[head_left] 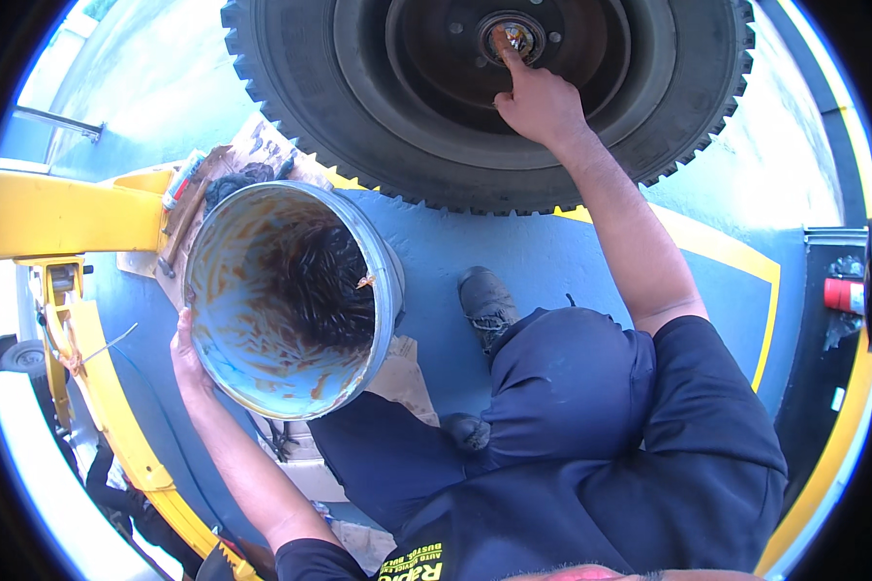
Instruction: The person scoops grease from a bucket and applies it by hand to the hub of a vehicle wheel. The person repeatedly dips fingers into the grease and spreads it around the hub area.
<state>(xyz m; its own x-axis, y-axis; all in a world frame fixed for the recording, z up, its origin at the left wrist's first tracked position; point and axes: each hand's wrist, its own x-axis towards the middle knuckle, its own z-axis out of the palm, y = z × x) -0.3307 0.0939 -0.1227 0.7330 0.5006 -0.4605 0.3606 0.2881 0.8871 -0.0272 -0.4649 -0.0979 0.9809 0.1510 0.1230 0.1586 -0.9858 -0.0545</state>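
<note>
A metal bucket is tilted with its mouth toward me, and dark brown grease is smeared over its bottom and inner wall. My left hand grips the bucket's left side near the rim, its fingers mostly hidden behind it. In front of me stands a large wheel with a knobby tyre. My right hand reaches to its middle, index finger stretched into the greasy hub opening and thumb apart. Nothing that I can see is held in it.
Left of the bucket is a yellow lift arm. Cardboard with a dark rag and a spray can lies behind the bucket. A red-capped container is at the far right. Yellow lines cross the blue floor.
</note>
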